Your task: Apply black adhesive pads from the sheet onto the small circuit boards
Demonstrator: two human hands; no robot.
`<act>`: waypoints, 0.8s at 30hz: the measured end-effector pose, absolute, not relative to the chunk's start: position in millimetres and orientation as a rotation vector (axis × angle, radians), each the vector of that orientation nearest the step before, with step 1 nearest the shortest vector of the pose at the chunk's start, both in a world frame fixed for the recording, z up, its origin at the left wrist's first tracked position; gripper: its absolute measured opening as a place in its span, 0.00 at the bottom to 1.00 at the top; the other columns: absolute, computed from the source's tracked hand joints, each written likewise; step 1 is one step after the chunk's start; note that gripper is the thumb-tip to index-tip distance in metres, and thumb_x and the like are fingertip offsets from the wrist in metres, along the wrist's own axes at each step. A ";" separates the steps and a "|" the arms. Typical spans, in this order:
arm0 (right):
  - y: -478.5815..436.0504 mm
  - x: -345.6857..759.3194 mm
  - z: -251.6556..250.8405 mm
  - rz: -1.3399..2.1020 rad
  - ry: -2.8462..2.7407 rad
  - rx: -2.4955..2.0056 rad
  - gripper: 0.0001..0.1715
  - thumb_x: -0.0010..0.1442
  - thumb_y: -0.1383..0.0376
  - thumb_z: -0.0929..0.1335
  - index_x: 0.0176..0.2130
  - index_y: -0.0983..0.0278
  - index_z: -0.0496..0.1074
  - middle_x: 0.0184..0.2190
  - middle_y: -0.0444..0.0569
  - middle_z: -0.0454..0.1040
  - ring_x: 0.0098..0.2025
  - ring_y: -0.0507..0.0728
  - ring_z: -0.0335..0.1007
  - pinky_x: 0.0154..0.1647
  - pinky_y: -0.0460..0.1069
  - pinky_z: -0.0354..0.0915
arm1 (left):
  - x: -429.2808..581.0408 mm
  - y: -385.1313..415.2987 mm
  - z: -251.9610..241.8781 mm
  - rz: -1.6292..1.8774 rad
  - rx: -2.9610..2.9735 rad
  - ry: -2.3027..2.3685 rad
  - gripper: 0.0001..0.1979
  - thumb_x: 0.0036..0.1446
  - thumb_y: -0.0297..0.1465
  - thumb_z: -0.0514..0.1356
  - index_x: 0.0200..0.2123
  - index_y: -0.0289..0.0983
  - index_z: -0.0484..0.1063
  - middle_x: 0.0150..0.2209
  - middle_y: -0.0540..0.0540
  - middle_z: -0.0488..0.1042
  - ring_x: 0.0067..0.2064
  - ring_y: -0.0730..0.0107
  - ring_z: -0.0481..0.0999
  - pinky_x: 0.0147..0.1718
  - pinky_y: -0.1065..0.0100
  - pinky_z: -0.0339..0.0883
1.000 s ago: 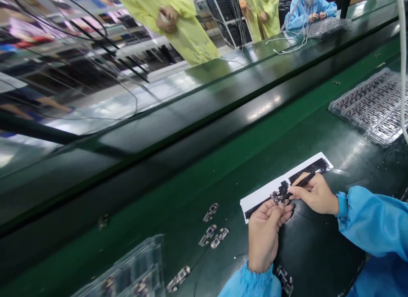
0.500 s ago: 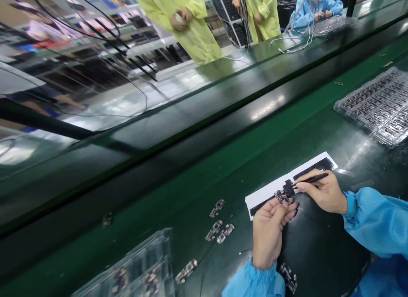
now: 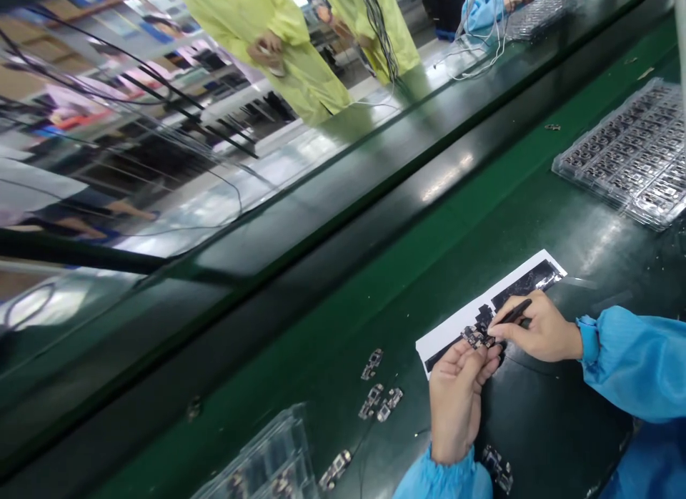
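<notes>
One small circuit board [image 3: 472, 337] in play over the green desk [image 3: 557, 431]. Left hand [image 3: 456, 395] has it pinched at the fingertips, by the near edge of the white backing sheet [image 3: 450, 318]. Right hand [image 3: 536, 329] is closed pen-style around a slim black tool [image 3: 519, 310], probably tweezers. Key relation: board sits between the two, up and slightly right of the left palm, down-left of the right knuckles. Left is nearer, in direct contact; right reaches in with the tool, whose long axis slants down-left, working end at or just beside the board's right side. Contact there: can't tell, fingers cover it. Board's own long axis: can't call it, partly hidden. Sheet's long axis runs lower left to upper right behind the hands, black film [image 3: 528, 281] along its near side. Three loose circuit boards [image 3: 371, 401] lie grouped left of the left hand, another circuit board [image 3: 336, 470] sits just beside the clear plastic tray [image 3: 289, 431], one more [image 3: 497, 469] is beside the left sleeve [image 3: 444, 479]. Filled tray stack [image 3: 632, 152] at upper right, well apart from both hands.
</notes>
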State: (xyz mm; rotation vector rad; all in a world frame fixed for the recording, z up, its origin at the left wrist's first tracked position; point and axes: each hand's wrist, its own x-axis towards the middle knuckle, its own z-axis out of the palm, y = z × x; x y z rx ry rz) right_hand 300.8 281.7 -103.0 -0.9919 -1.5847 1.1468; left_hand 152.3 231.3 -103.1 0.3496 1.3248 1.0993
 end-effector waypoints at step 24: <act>284.1 304.8 -94.1 1.039 -1.551 -0.940 0.05 0.53 0.66 0.69 0.28 0.66 0.75 0.24 0.48 0.77 0.26 0.53 0.74 0.26 0.44 0.69 | 155.9 229.7 -100.0 1.095 0.334 1.354 0.15 0.37 0.29 0.70 0.32 0.31 0.75 0.31 0.45 0.78 0.32 0.69 0.78 0.31 0.74 0.73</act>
